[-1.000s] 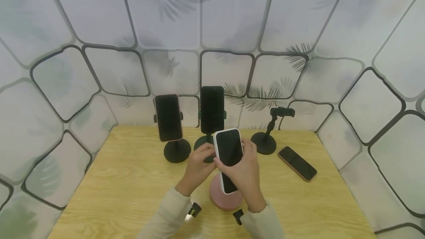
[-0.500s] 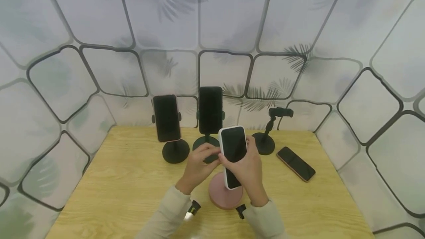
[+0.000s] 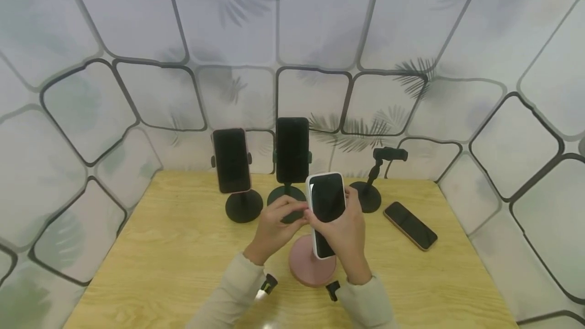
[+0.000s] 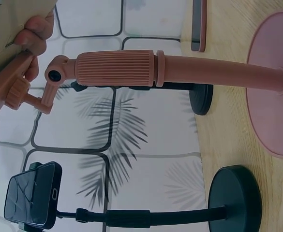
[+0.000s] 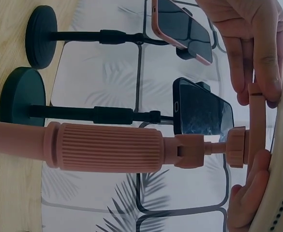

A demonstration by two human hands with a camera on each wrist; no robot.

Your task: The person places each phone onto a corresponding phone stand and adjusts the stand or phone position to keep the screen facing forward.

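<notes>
Head view, my right hand (image 3: pixel 343 227) gripping the white-cased phone (image 3: pixel 328 197) above the pink stand (image 3: pixel 311 270), my left hand (image 3: pixel 276 227) at its edge, left wrist view, pink clamp (image 4: pixel 6 79) behind the phone, right wrist view, left fingertips pinching the clamp's end.

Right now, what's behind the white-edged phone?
A pink stand, its holder right behind the phone. From the head camera, the phone hides the stand's pole; part of the round base shows.

In the head view, the white phone (image 3: pixel 327 199) hid the pink stand's (image 3: pixel 305 270) post (image 4: pixel 199 70) and parts of the right hand's (image 3: pixel 344 235) fingers (image 3: pixel 352 193); the left wrist view's edge cut off the base (image 4: pixel 272 121).
</notes>
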